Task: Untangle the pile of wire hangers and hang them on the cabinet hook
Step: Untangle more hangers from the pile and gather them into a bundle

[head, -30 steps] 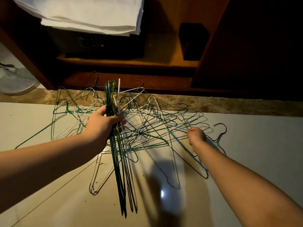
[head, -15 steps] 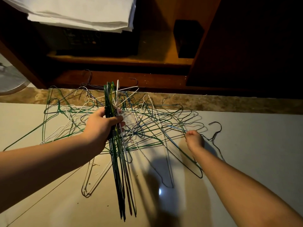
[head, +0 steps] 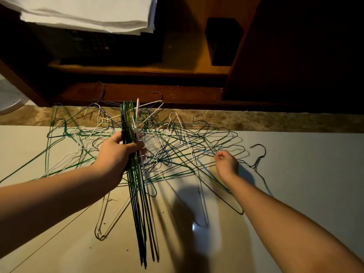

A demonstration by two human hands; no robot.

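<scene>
A bunch of green and white wire hangers is gripped by the left hand. The big tangled wire pile, mostly unsorted, is pinched by the right hand.

Light: dim, warm yellow, falling from above and behind the viewer. Floor: brightest surface, with one small white glare spot at lower centre. Shadows: a broad dark patch on the floor near that spot; thin streaks right of the hanger bundle and under the hanger pile. Cabinet: interior nearly black. Focus: sharp centrally; wide-angle lean at the edges.
</scene>
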